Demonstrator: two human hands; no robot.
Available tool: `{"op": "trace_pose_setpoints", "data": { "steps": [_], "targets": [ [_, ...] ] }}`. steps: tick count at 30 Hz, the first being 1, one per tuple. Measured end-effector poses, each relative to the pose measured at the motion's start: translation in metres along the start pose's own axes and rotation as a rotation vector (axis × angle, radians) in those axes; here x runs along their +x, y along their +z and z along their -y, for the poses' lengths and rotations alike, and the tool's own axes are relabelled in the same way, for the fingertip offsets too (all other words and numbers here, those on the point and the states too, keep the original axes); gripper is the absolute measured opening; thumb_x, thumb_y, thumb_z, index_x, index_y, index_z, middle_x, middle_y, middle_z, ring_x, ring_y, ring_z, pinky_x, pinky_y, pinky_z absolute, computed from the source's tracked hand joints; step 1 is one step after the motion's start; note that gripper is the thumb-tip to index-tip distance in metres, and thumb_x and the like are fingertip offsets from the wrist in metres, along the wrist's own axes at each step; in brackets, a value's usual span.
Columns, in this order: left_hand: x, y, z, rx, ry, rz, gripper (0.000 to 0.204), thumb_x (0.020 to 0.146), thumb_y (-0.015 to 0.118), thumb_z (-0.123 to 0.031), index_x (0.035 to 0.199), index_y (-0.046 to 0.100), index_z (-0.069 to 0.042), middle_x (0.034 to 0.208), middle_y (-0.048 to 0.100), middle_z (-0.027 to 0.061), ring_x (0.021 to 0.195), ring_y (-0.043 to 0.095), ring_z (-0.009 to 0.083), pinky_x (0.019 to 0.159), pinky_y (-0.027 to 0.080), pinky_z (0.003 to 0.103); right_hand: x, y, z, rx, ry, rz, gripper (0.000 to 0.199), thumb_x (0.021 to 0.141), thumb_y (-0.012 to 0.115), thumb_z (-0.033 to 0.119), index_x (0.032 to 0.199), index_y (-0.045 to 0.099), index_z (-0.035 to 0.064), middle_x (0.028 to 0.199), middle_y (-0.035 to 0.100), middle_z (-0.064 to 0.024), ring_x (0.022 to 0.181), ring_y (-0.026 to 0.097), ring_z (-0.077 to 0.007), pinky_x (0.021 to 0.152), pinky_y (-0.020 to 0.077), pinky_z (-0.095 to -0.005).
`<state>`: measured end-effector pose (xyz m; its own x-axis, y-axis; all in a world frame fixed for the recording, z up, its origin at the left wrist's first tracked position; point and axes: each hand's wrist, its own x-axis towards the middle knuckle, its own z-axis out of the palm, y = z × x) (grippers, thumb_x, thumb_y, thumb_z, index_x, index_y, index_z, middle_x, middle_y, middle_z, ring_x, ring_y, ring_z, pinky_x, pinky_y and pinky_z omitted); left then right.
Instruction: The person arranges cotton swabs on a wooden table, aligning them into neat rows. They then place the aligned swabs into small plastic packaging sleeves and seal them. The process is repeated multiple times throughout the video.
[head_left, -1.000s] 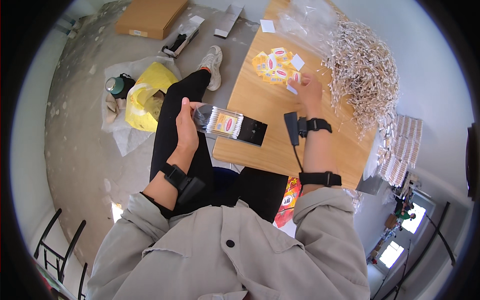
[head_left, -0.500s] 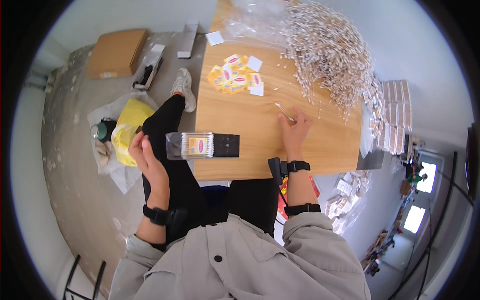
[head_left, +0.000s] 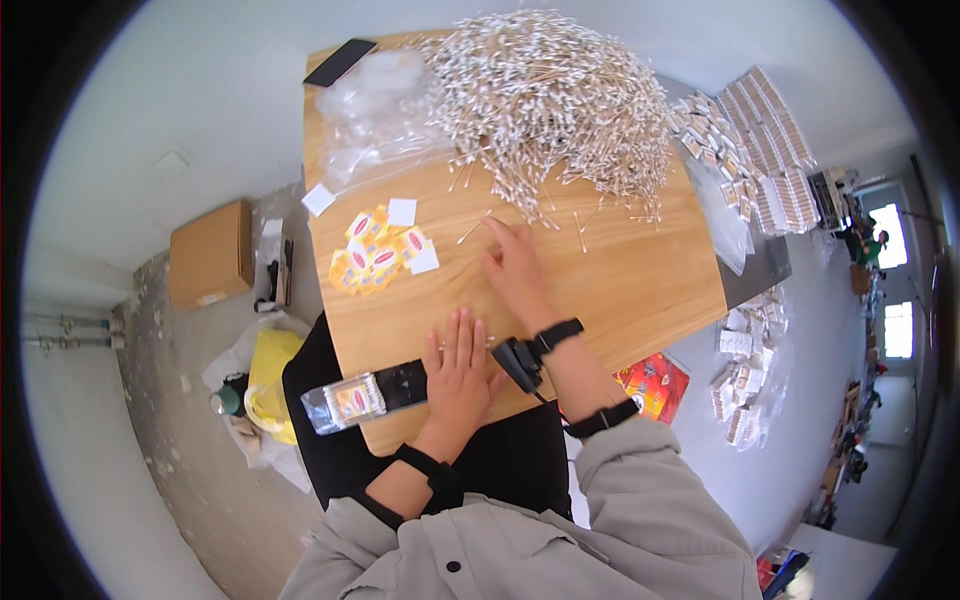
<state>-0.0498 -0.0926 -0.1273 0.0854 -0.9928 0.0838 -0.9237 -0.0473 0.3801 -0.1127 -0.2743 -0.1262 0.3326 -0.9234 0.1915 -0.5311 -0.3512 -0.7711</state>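
Note:
My left hand [head_left: 458,380] lies palm down at the near edge of the table with its fingers stretched out. It is beside the black end of a clear-sleeved pack of cotton swabs [head_left: 354,400] bearing a yellow label. A white swab tip [head_left: 489,342] seems to show beside its fingers. Farther out, my right hand [head_left: 518,268] reaches over the tabletop, thumb and forefinger apart. Its fingertip is at one end of a single cotton swab [head_left: 472,231], touching or very near it; I cannot tell which.
A large heap of loose cotton swabs [head_left: 560,100] covers the far side of the wooden table [head_left: 620,300]. Yellow and white cards [head_left: 375,255] lie at left, with clear plastic bags [head_left: 380,110] behind. Stacked swab packs [head_left: 765,120] stand at right; a cardboard box [head_left: 210,255] is on the floor.
My left hand has moved from beside the table onto it, next to the pack. My right hand has shifted from one loose swab to another near the cards. The view has turned.

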Motion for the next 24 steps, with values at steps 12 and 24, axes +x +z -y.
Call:
{"op": "trace_pose_setpoints", "data": {
  "steps": [12,24],
  "targets": [
    [0.0,0.005,-0.003,0.012,0.007,-0.03,0.085,0.084,0.064,-0.045,0.149,0.031,-0.001,0.158,0.024,0.0203,0.148,0.02,0.0343,0.118,0.013,0.056,-0.036,-0.018,-0.018,0.063,0.1,0.028,0.029,0.075,0.078,0.018,0.099,0.067,0.008,0.103,0.054,-0.0157,0.097,0.055,-0.0333,0.084,0.0476,-0.0409],
    [0.004,-0.002,-0.006,-0.015,0.006,0.022,0.082,0.083,0.064,-0.042,0.148,0.034,-0.001,0.159,0.025,0.0181,0.148,0.02,0.0329,0.118,0.013,0.056,0.029,-0.043,-0.072,-0.129,0.038,-0.292,0.016,0.078,0.075,0.011,0.09,0.068,0.0053,0.093,0.056,-0.0095,0.088,0.058,-0.0275,0.077,0.049,-0.0381]
  ]
}}
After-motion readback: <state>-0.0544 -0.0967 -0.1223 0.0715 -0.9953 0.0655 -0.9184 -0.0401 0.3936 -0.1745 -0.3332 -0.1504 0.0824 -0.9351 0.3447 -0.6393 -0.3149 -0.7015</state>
